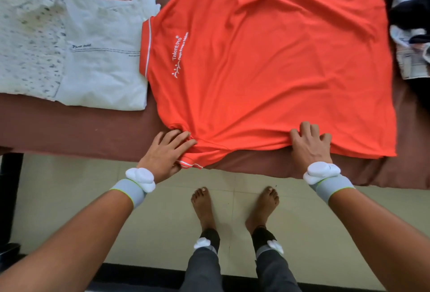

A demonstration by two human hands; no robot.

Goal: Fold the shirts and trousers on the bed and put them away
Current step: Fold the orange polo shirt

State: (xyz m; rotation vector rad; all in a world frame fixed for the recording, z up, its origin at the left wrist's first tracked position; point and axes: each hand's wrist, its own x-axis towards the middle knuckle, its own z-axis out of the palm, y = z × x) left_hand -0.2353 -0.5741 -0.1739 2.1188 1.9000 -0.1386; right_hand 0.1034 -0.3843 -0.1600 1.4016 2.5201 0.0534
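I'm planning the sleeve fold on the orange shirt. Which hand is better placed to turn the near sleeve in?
Probably the left hand: it grips the orange shirt right at the near sleeve. The right hand holds the edge farther along.

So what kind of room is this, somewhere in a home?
Probably a bedroom or a similar room at home. A bed with a brown sheet carries laundry: an orange polo shirt, a folded white shirt beside it, and the person stands barefoot on a tiled floor.

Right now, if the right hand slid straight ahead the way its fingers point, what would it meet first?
The orange shirt itself: the right hand already grips its near edge, and only more of that shirt lies ahead across the bed, as far as the picture shows.
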